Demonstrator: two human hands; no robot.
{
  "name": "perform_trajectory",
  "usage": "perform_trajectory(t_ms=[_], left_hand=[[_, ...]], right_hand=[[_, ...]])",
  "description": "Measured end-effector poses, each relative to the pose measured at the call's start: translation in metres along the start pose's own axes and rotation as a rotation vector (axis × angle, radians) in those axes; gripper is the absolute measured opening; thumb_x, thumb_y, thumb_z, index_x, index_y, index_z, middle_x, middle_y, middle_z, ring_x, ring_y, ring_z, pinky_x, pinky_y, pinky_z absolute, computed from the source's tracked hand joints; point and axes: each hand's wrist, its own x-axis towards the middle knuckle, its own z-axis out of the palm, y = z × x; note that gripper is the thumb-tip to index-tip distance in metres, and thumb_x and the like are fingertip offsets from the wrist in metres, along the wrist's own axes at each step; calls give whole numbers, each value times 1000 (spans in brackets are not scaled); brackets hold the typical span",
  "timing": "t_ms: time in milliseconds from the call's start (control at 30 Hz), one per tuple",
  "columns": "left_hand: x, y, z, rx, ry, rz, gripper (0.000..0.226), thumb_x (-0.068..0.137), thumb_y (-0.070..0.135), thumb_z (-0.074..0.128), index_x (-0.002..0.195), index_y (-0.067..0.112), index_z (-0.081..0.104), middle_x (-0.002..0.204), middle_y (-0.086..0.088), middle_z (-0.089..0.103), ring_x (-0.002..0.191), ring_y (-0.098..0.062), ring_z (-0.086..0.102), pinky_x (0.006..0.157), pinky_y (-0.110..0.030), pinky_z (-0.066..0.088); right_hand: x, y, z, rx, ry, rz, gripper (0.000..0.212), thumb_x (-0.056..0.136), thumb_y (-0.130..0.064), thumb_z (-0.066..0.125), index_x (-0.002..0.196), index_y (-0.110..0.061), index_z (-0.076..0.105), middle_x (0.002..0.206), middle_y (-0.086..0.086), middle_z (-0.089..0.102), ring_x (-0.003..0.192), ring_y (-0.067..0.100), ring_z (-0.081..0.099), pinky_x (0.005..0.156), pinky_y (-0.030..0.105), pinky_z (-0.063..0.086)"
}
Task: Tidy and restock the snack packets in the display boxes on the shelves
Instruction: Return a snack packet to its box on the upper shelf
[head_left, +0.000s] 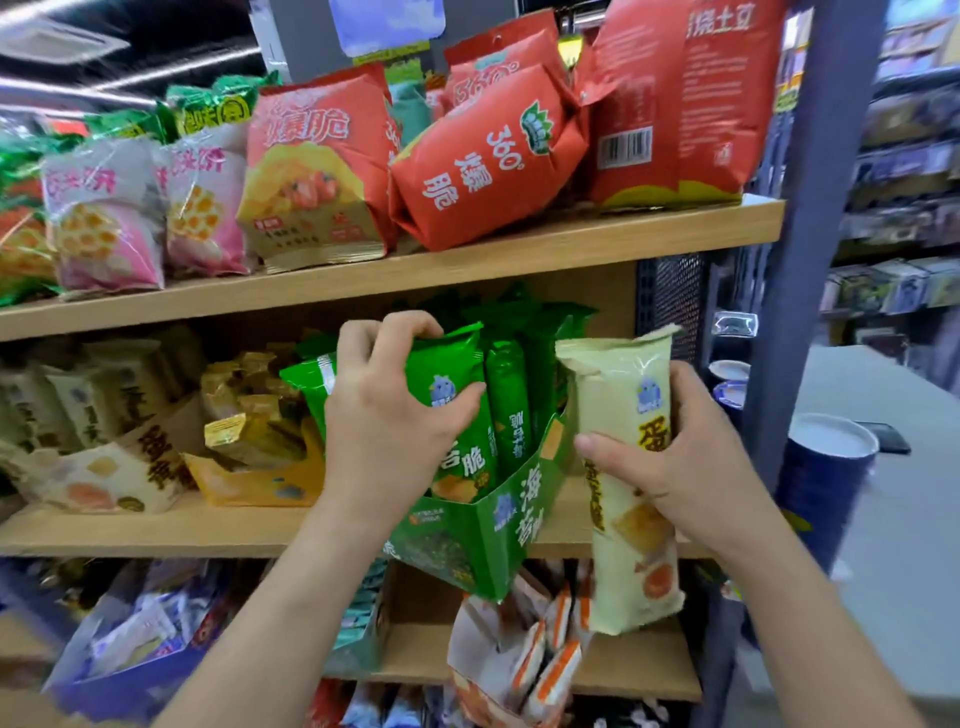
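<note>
Left hand (384, 421) has its grip curled round a green packet (451, 376) in the green box (496, 527). The right hand (680, 467) has its grip wrapped round a cream packet (615, 395) just right of it. The box seems to overhang the shelf (156, 527), so a tug could topple it.

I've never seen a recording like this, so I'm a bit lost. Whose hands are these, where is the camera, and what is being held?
There is no machine here: these are a person's two bare hands. The single picture comes from a wide-angle camera worn on their head, looking forward and down, so the arms reach in from below. They face wooden shop shelves. The left hand grips a green packet that stands among others in a green box on the middle shelf. The right hand holds a cream packet upright just to the right of that box, outside it. Further left on the same shelf are a yellow box and a cream box of packets. Red bags sit on the shelf above.
</note>
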Motion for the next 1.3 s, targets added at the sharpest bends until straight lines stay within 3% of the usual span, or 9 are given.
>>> perform_trajectory(t_ms=[133, 300, 400, 500, 600, 667, 867, 1033, 1300], left_hand=[[-10, -2, 9, 232, -139, 102, 51, 68, 45, 81, 106, 20, 59, 93, -3, 46, 55, -16, 47, 43, -22, 37], [-20, -16, 12, 505, -165, 94, 54, 68, 65, 62, 92, 17, 53, 82, -4, 46, 44, -18, 31, 39, -19, 22], [-18, -21, 8, 541, -187, 81, 58, 74, 70, 57, 93, 15, 51, 83, -2, 45, 45, -17, 37, 36, -20, 23], [-25, -26, 2, 432, -211, 106, 61, 78, 67, 56, 113, 16, 50, 104, -5, 46, 68, -19, 54, 41, -22, 35], [-52, -25, -13, 301, -147, 131, 80, 72, 56, 66, 136, 19, 35, 134, -16, 39, 109, -30, 48, 72, -27, 46], [-79, -18, -16, 247, -108, 89, 85, 69, 55, 66, 138, 21, 33, 136, -19, 36, 116, -29, 41, 89, -33, 40], [-104, -39, 16, 180, -367, -208, 84, 63, 39, 87, 129, 42, 35, 142, -16, 38, 120, -39, 52, 89, -46, 51], [-73, -84, 25, 177, -417, -288, 47, 78, 29, 79, 119, 27, 56, 146, -8, 41, 125, -32, 49, 85, -39, 50], [-64, -78, 38, 313, -245, 134, 45, 73, 35, 79, 111, 16, 67, 106, -8, 57, 97, -25, 53, 69, -33, 48]], right_hand=[[2, 27, 14, 28, -58, 49, 60, 62, -34, 90, 110, -37, 54, 100, -10, 70, 90, 7, 68, 79, 35, 56], [15, 38, 29, -120, -241, 13, 62, 66, -37, 88, 116, -37, 50, 104, -16, 67, 93, -1, 63, 82, 28, 52], [25, 40, 33, -209, -256, -22, 63, 64, -42, 86, 115, -32, 50, 108, -10, 62, 96, 5, 61, 84, 35, 52], [28, 40, 33, -237, -258, -14, 65, 63, -44, 86, 115, -28, 50, 110, -4, 60, 98, 11, 60, 87, 40, 52], [19, 37, 33, -239, -226, -2, 67, 55, -57, 79, 111, -31, 51, 108, -6, 60, 96, 10, 60, 84, 38, 53], [10, 33, 36, -258, -189, -7, 64, 58, -55, 79, 109, -31, 50, 106, -7, 58, 93, 7, 58, 79, 33, 51], [-21, 16, 56, -206, -112, -42, 51, 66, -43, 81, 103, -37, 47, 103, -11, 53, 91, 1, 54, 74, 24, 48], [-25, 20, 74, 3, -148, 59, 53, 68, -31, 87, 105, -40, 49, 96, -18, 65, 87, -4, 62, 68, 11, 48], [-16, 30, 51, 96, 4, 72, 40, 76, -36, 77, 105, -43, 51, 98, -25, 66, 89, -2, 64, 73, 18, 53]])
